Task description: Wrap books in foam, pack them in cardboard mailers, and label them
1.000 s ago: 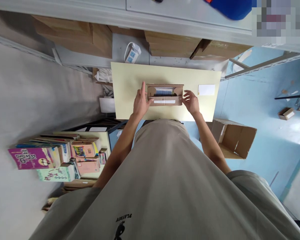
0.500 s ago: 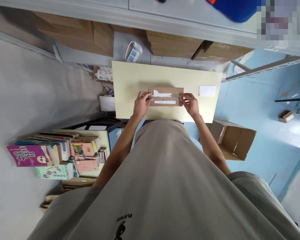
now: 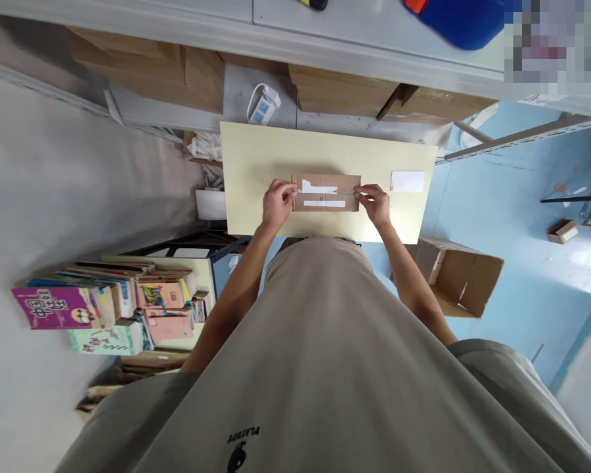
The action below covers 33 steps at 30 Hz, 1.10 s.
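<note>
A small flat brown cardboard box (image 3: 326,192) with white tape strips lies closed on the pale yellow tabletop (image 3: 256,157). My left hand (image 3: 276,204) grips its left end, fingers curled over the top flap. At the other end my right hand (image 3: 375,202) pinches the box's right edge. Both hands press the flaps down. What is inside the box is hidden.
A white card (image 3: 407,181) lies on the table to the right of the box. An open cardboard carton (image 3: 465,279) sits on the blue floor at right. Stacked books (image 3: 108,305) fill a low shelf at left. Cartons (image 3: 152,59) and a power strip (image 3: 262,105) lie behind the table.
One second ago the box stood open with something blue showing inside. Both flaps have since been folded down, and my hands now hold the closed box at its two ends.
</note>
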Tool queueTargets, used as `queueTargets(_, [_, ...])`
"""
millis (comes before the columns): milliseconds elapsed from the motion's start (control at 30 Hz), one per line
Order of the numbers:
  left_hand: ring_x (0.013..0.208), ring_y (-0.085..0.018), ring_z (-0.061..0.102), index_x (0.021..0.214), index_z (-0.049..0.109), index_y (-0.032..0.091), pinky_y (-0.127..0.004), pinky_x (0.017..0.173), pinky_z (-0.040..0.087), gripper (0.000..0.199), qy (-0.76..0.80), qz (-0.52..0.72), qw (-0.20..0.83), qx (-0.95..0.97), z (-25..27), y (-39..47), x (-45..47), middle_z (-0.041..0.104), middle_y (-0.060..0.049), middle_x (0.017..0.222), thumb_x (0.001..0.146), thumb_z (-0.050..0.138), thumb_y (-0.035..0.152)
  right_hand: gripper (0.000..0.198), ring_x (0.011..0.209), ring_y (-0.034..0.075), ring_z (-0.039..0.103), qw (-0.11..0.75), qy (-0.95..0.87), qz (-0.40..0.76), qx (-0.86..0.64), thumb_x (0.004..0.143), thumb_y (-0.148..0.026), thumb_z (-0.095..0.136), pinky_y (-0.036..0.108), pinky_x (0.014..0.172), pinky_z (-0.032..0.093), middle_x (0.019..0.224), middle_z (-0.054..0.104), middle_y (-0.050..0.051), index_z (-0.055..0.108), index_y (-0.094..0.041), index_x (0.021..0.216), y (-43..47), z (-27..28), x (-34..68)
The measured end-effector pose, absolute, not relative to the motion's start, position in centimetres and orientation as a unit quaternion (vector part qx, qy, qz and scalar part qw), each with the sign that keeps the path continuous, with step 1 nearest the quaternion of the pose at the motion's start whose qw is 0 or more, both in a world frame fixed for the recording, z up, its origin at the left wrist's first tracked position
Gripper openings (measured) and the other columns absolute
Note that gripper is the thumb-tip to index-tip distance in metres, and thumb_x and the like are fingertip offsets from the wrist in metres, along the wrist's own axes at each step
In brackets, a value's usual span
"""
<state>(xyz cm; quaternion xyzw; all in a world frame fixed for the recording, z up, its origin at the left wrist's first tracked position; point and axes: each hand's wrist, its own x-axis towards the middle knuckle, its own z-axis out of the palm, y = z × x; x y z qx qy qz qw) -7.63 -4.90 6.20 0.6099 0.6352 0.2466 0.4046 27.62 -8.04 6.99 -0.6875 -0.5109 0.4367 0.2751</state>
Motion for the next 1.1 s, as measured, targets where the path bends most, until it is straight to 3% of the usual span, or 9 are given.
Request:
queueTargets(300, [0.091, -0.02, 0.076, 0.102, 0.082, 0.022, -0.041, 0.099, 0.072, 0.016, 0.66, 0.241, 0.413, 0.58, 6.5, -4.0, -6.9, 0.079, -0.01, 0.123, 0.097, 0.074, 0.009, 0.044, 0.115, 0.03, 0.086, 0.293, -0.493, 0.442, -0.69, 0.104, -0.068, 0.077, 0.054, 0.109, 0.078, 0.135, 0.084, 0.013, 0.095, -0.028, 0.111, -8.0, 6.7, 27.3])
queueTargets(400, [0.097, -0.022, 0.078, 0.099, 0.081, 0.022, -0.044, 0.102, 0.073, 0.014, 0.648, 0.234, 0.415, 0.594, 8.3, -3.8, -7.3, 0.08, -0.01, 0.119, 0.095, 0.076, 0.01, 0.055, 0.105, 0.031, 0.086, 0.294, -0.517, 0.422, -0.684, 0.102, -0.078, 0.072, 0.057, 0.103, 0.079, 0.13, 0.084, 0.015, 0.094, -0.027, 0.109, -8.4, 7.9, 26.9])
queueTargets(533, [0.116, -0.031, 0.08, 0.104, 0.082, 0.027, -0.053, 0.113, 0.072, 0.01, 0.625, 0.266, 0.345, 0.648, 12.2, -1.9, -6.9, 0.083, -0.011, 0.116, 0.098, 0.077, 0.019, 0.062, 0.095, 0.032, 0.086, 0.308, -0.561, 0.381, -0.667, 0.107, -0.084, 0.062, 0.059, 0.091, 0.081, 0.127, 0.082, 0.015, 0.093, -0.03, 0.114, -7.7, 12.1, 26.7])
queueTargets(667, [0.113, -0.029, 0.083, 0.113, 0.084, 0.028, -0.049, 0.111, 0.072, 0.017, 0.546, 0.345, 0.312, 0.697, 18.0, 3.1, -3.5, 0.085, -0.01, 0.119, 0.109, 0.068, 0.024, 0.047, 0.125, 0.04, 0.084, 0.353, -0.647, 0.226, -0.637, 0.12, -0.064, 0.053, 0.064, 0.117, 0.073, 0.135, 0.082, 0.016, 0.088, -0.035, 0.135, -2.8, 19.3, 27.7])
queueTargets(733, [0.113, -0.028, 0.084, 0.118, 0.085, 0.027, -0.047, 0.11, 0.071, 0.02, 0.496, 0.382, 0.301, 0.719, 21.8, 6.0, -0.8, 0.085, -0.01, 0.122, 0.113, 0.066, 0.025, 0.046, 0.145, 0.043, 0.075, 0.366, -0.671, 0.134, -0.631, 0.123, -0.057, 0.051, 0.069, 0.13, 0.063, 0.148, 0.079, 0.017, 0.082, -0.034, 0.149, 1.0, 23.3, 28.8])
queueTargets(833, [0.116, -0.026, 0.083, 0.124, 0.085, 0.024, -0.044, 0.112, 0.07, 0.021, 0.441, 0.417, 0.288, 0.741, 26.9, 9.5, 3.5, 0.084, -0.009, 0.128, 0.116, 0.065, 0.024, 0.052, 0.165, 0.05, 0.059, 0.351, -0.682, 0.047, -0.64, 0.122, -0.054, 0.053, 0.081, 0.138, 0.049, 0.169, 0.067, 0.02, 0.068, -0.029, 0.165, 7.7, 27.3, 30.6])
queueTargets(933, [0.12, -0.026, 0.083, 0.127, 0.085, 0.023, -0.042, 0.114, 0.069, 0.023, 0.404, 0.438, 0.288, 0.75, 29.8, 11.2, 7.0, 0.084, -0.01, 0.131, 0.119, 0.063, 0.025, 0.057, 0.167, 0.056, 0.054, 0.312, -0.691, 0.038, -0.651, 0.117, -0.052, 0.064, 0.088, 0.138, 0.041, 0.165, 0.068, 0.026, 0.063, -0.018, 0.163, 13.7, 27.5, 32.2])
queueTargets(1100, [0.12, -0.025, 0.083, 0.127, 0.084, 0.025, -0.042, 0.112, 0.07, 0.022, 0.389, 0.437, 0.324, 0.743, 28.9, 10.4, 9.1, 0.085, -0.009, 0.13, 0.12, 0.064, 0.025, 0.049, 0.15, 0.058, 0.068, 0.269, -0.682, 0.079, -0.676, 0.109, -0.042, 0.081, 0.089, 0.138, 0.039, 0.141, 0.079, 0.031, 0.066, -0.013, 0.146, 17.9, 25.3, 34.1])
